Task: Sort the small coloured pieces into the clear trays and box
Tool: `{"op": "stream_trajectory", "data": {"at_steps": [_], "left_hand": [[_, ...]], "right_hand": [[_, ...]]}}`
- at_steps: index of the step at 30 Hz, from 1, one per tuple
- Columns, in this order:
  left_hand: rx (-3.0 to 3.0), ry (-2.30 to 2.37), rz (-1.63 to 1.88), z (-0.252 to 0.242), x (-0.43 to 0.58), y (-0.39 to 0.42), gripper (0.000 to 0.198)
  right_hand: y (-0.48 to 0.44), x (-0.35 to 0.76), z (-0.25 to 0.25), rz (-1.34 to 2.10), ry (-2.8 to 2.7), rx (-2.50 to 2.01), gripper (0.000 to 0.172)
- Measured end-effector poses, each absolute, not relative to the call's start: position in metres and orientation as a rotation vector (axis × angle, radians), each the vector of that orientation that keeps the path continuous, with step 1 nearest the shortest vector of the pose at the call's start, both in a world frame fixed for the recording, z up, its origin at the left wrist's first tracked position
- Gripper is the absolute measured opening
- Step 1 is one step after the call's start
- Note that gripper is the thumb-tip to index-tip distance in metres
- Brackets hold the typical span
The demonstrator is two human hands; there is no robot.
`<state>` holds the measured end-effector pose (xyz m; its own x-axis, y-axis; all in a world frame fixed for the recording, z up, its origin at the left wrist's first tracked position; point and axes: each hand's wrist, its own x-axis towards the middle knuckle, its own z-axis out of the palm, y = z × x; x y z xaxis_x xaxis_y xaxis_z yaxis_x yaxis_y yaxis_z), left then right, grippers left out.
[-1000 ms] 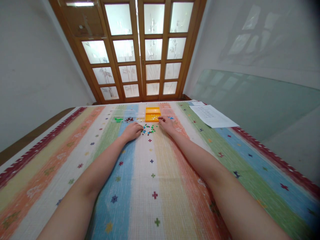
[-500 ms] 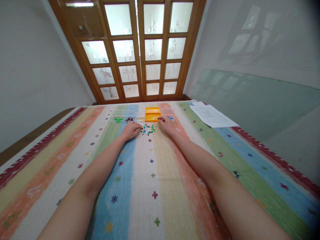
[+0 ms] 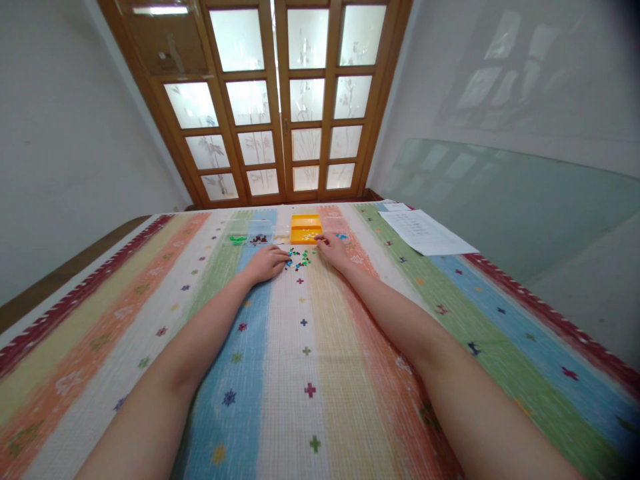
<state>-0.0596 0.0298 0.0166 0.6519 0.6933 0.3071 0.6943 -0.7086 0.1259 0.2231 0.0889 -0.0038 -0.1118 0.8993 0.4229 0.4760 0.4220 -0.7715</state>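
In the head view, the left hand (image 3: 267,263) is at the edge of the small green, blue and dark red bits (image 3: 305,256), loose on the striped, cloth-covered surface (image 3: 290,347). The right hand (image 3: 331,249) is by the front right corner of the open yellow-orange plastic box (image 3: 305,221), just past the bits. I can't tell if either hand's fingers are together or holding a bit
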Motion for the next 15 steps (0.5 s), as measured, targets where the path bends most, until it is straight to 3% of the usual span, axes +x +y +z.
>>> {"op": "stream_trajectory", "data": {"at_steps": [8,15], "left_hand": [[-2.861,-1.301,-0.369,0.0129,-0.0625,0.0334,0.044],[-2.846,-1.266,-0.435,0.0121,-0.0625,0.0337,0.043]], "right_hand": [[0.0859,0.2216,-0.0008,0.572,-1.75,-1.187,0.025],[0.0837,0.2212,0.0014,0.586,-1.745,-1.198,0.024]]}}
